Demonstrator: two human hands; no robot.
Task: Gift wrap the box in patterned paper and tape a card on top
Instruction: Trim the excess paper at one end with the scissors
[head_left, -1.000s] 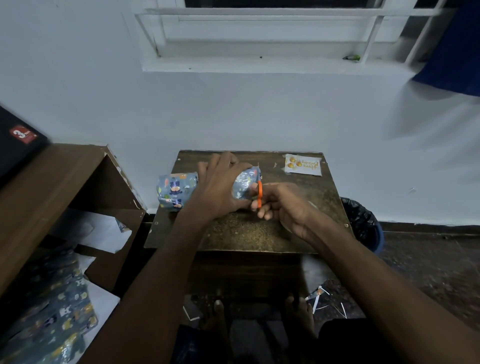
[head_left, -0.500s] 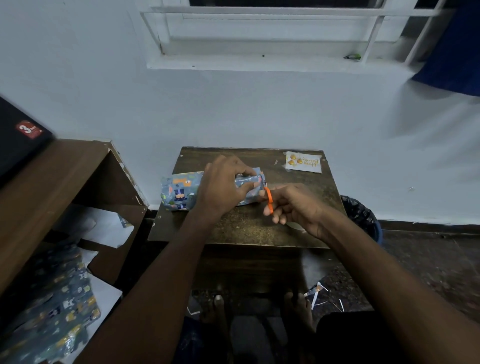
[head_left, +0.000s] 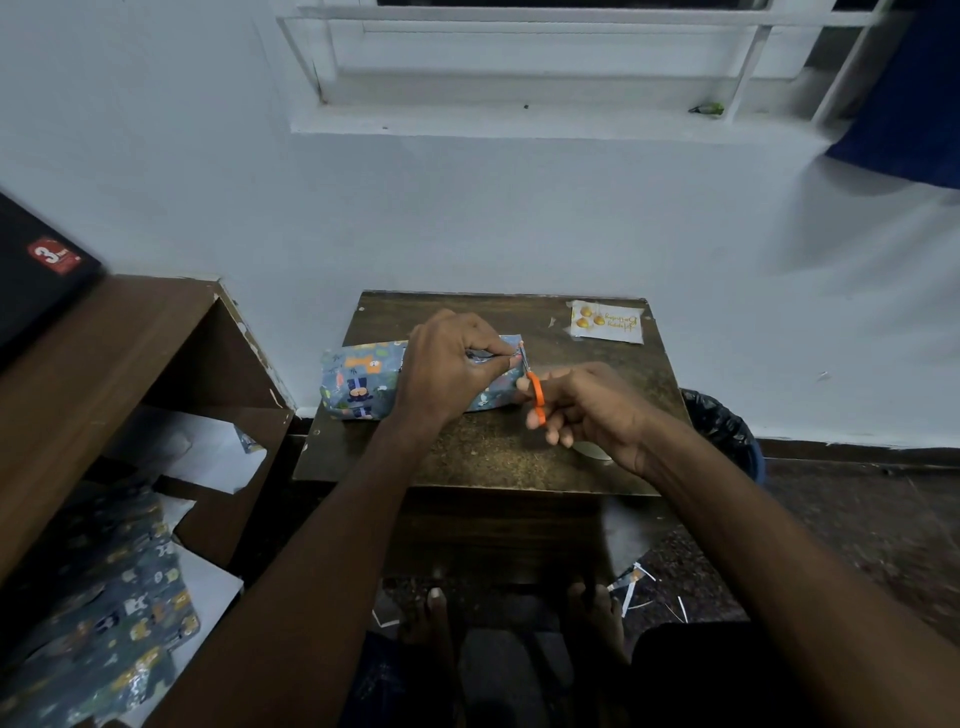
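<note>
The box wrapped in blue cartoon-patterned paper (head_left: 363, 379) lies lengthwise on its side at the back left of my dark wooden tabletop (head_left: 493, 457). The small white card with orange balloons and gold lettering (head_left: 606, 322) lies flat at the back right corner, well apart from it.

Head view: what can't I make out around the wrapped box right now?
- Head view: the left hand covers the middle of the wrapped box, hiding any tape there.
- Scissors: blades too small to tell what they cut.
- Card: print too small to read.
- Right hand hides a pale object.
</note>
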